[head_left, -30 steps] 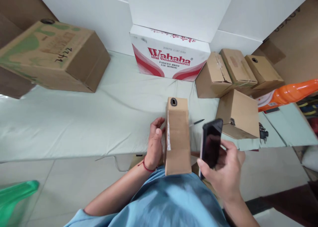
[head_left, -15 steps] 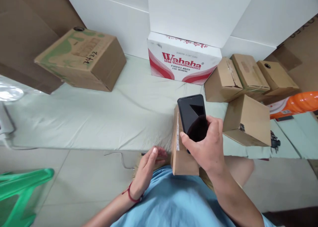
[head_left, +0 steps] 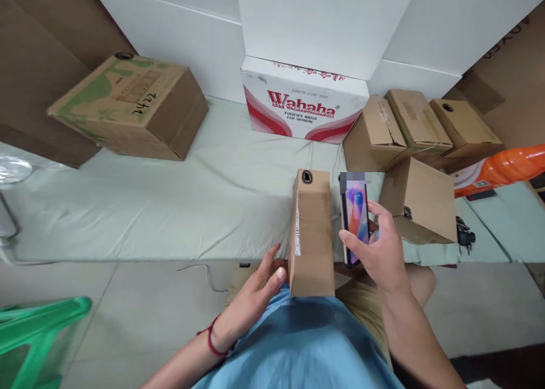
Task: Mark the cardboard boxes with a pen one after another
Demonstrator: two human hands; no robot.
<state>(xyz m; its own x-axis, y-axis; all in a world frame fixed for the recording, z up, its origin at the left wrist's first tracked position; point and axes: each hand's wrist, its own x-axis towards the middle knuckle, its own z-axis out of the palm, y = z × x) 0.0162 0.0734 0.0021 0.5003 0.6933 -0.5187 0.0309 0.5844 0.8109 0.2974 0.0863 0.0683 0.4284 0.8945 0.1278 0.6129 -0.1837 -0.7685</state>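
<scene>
A smartphone with its screen lit in colour is in my right hand, thumb on one edge and fingers on the other. Just left of the phone stands a narrow brown cardboard box, with a dark ring mark on its far end and a white label along its left side. It reaches over the table's front edge toward my blue shirt. My left hand is beside the box's near left side, thumb and fingers apart. Some of its fingertips are hidden, so whether they touch the box I cannot tell.
A white and red water carton stands against the white wall panel. Several brown boxes and an orange bottle are on the right. A larger brown box sits at the left. On the floor is a green plastic stool.
My right hand has moved the phone from above the narrow box to its right side, and the dark screen is now lit. My left hand has come closer to the box.
</scene>
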